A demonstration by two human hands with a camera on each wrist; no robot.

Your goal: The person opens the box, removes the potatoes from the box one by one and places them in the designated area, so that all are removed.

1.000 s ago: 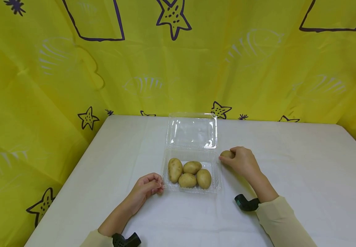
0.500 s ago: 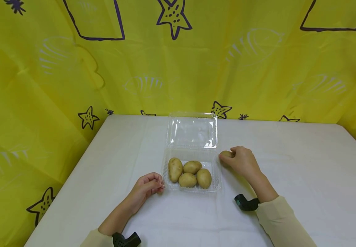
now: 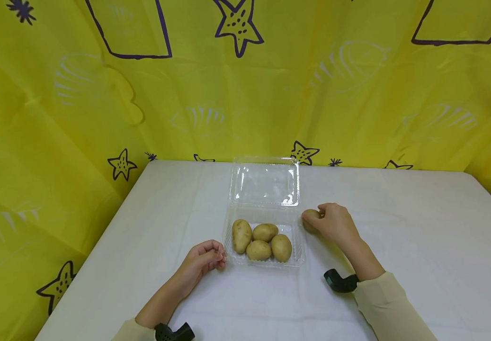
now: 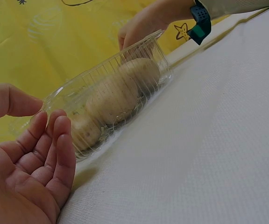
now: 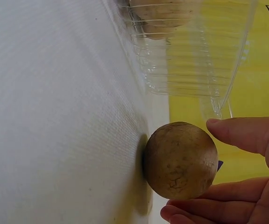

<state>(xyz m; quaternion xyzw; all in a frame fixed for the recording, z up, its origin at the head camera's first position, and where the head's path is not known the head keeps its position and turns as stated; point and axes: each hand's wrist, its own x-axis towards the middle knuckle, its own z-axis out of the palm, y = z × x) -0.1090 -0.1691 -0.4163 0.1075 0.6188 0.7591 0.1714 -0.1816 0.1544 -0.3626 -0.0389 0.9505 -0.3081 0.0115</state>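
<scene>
A clear plastic container (image 3: 299,241) stands with its lid folded back, and several potatoes (image 3: 242,236) lie inside. At its near left corner my left hand (image 3: 200,265) pinches the rim between thumb and fingertips; the left wrist view shows that hand (image 4: 31,163) beside the ribbed wall (image 4: 111,70). Just right of the container, a single potato (image 3: 310,227) is held by my right hand (image 3: 338,225). In the right wrist view this potato (image 5: 180,161) rests against the white tabletop, with the thumb on one side and the fingers of the hand (image 5: 246,177) on the other.
The open lid (image 3: 264,182) lies behind the container, towards a yellow patterned curtain (image 3: 211,94) at the back of the white table (image 3: 177,199). Black wrist cameras sit on both wrists, the right one (image 3: 341,280) low over the table.
The potato at my right hand has shifted slightly nearer to me, and the thumb now lies across its top. My left hand and the container have hardly moved.
</scene>
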